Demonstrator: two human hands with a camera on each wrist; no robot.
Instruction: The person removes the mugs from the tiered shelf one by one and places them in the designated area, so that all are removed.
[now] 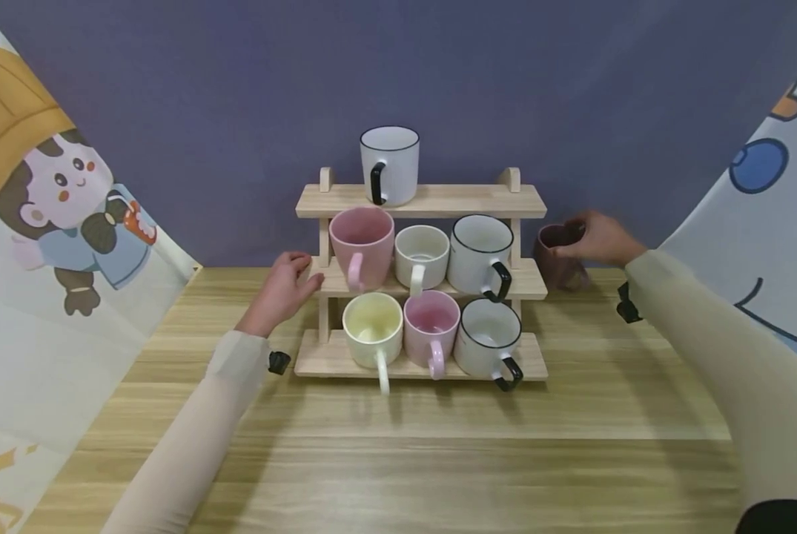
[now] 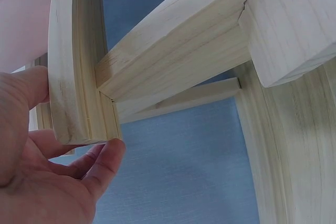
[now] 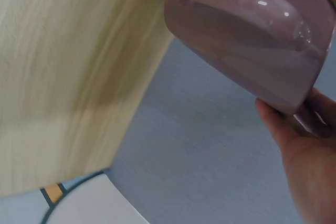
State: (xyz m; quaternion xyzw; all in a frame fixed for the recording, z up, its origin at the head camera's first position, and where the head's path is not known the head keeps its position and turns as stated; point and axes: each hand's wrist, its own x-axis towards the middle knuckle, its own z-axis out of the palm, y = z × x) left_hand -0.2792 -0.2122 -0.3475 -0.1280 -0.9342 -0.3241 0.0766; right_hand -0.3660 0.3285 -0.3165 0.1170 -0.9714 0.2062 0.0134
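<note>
On the far left hangs a white sheet (image 1: 11, 356) printed with a cartoon cook in a tall hat; next comes the left hand (image 1: 278, 291), partly closed, its thumb against one face of the wooden rack's (image 1: 471, 199) middle board and its fingers curled under the board's left end; the rack stands on the wooden table (image 1: 398, 475), before a blue-purple wall (image 1: 238, 111); its top shelf bears a white mug (image 1: 398, 170) with a black handle; its middle shelf, from the left, a pink cup (image 1: 374, 256), a small cream cup (image 1: 425, 248) and a black-rimmed white cup (image 1: 468, 263); its bottom shelf a pale yellow mug (image 1: 365, 348), a smaller pink mug (image 1: 425, 345) and a black-handled mug (image 1: 478, 356); just right of the rack, near the wall, is a dark mauve mug (image 1: 558, 271); the right hand (image 1: 601, 237) pinches it at the rim, fingers nearly closed; whether its base touches the table I cannot tell; at the far right hangs another printed sheet (image 1: 718, 245).
</note>
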